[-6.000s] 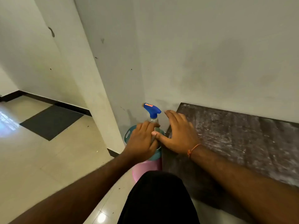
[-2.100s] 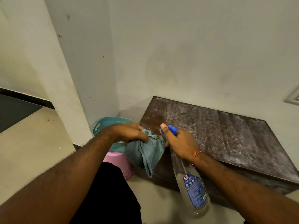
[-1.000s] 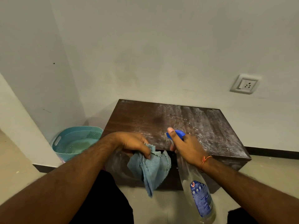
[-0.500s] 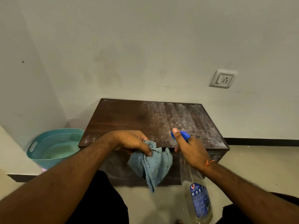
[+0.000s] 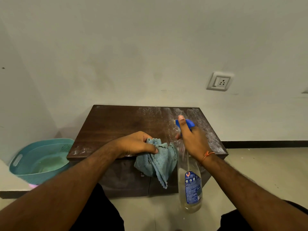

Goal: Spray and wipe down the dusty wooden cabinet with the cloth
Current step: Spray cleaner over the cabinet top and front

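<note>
- We hold the spray bottle (image 5: 190, 180) in our right hand (image 5: 191, 140), fingers curled round its neck and thumb up beside the blue trigger head (image 5: 186, 123). The nozzle seems aimed at the far right of the cabinet top, where the dust lies thickest.
- Our left hand (image 5: 135, 144) pinches the blue cloth (image 5: 156, 162) bunched at the near edge of the wooden cabinet (image 5: 116, 124), so it hangs ready over the front; we judge wiping comes after spraying.
- The bottle is clear, with little liquid showing, low at its base.
- The teal basket (image 5: 18, 169), on the floor left of the cabinet, appears to hold nothing; its inside is partly hidden.
</note>
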The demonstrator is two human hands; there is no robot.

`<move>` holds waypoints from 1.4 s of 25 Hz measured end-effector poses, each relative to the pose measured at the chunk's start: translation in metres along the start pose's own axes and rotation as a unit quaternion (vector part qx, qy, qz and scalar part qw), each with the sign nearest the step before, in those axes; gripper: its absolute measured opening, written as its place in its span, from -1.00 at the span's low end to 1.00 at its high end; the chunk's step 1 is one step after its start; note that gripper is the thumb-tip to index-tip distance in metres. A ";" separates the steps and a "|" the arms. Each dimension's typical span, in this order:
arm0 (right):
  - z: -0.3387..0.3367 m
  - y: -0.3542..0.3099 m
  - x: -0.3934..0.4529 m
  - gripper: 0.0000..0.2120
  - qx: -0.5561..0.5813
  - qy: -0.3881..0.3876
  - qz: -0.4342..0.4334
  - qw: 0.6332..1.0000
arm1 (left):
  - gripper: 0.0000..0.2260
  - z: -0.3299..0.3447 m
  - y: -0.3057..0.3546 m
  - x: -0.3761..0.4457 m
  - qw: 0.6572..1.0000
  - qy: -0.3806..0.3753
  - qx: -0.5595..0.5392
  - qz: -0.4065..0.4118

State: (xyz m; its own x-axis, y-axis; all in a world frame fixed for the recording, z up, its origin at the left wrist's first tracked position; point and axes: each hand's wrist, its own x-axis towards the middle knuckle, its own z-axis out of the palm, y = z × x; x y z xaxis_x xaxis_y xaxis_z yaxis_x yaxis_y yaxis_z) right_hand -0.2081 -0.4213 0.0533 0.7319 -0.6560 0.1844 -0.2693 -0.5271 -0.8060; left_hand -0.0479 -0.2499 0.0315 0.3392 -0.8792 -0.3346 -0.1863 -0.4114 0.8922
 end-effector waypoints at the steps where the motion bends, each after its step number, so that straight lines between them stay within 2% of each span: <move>1: -0.002 0.003 0.002 -0.26 -0.002 0.005 0.003 1.000 | -0.79 -0.001 0.000 0.001 1.000 0.002 0.003 -0.003; 3: -0.008 0.014 0.000 -0.22 0.000 0.011 0.013 1.000 | -0.78 0.001 0.000 0.002 1.000 -0.013 0.014 -0.013; 8: -0.025 0.038 -0.038 -0.22 -0.071 -0.044 0.046 0.995 | -0.78 0.014 0.002 0.007 0.989 -0.095 0.090 -0.061; 13: -0.042 0.062 -0.060 -0.19 -0.065 0.011 0.098 0.993 | -0.71 0.030 0.016 0.018 0.985 -0.123 0.106 -0.066; 19: -0.070 0.082 -0.059 -0.20 -0.032 0.090 0.147 0.984 | -0.83 0.049 0.030 0.035 0.989 -0.109 0.097 -0.011; 24: -0.083 0.090 -0.046 -0.20 -0.001 0.135 0.151 0.979 | -0.78 0.061 0.037 0.049 0.996 -0.069 0.058 0.018; 31: -0.082 0.082 -0.023 -0.22 0.031 0.152 0.104 0.982 | -0.81 0.057 0.035 0.053 0.997 0.004 0.015 0.075; 35: -0.072 0.081 -0.027 -0.24 0.037 0.142 0.093 0.985 | -0.80 0.053 0.032 0.046 0.998 -0.025 0.027 0.047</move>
State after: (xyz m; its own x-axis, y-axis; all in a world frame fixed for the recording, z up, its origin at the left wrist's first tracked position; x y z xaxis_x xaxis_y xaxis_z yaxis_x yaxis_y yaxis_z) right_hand -0.2947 -0.4849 0.0233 0.4672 -0.8676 0.1705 -0.3281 -0.3492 -0.8777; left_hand -0.0870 -0.3164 0.0284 0.2719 -0.9250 -0.2654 -0.2657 -0.3373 0.9031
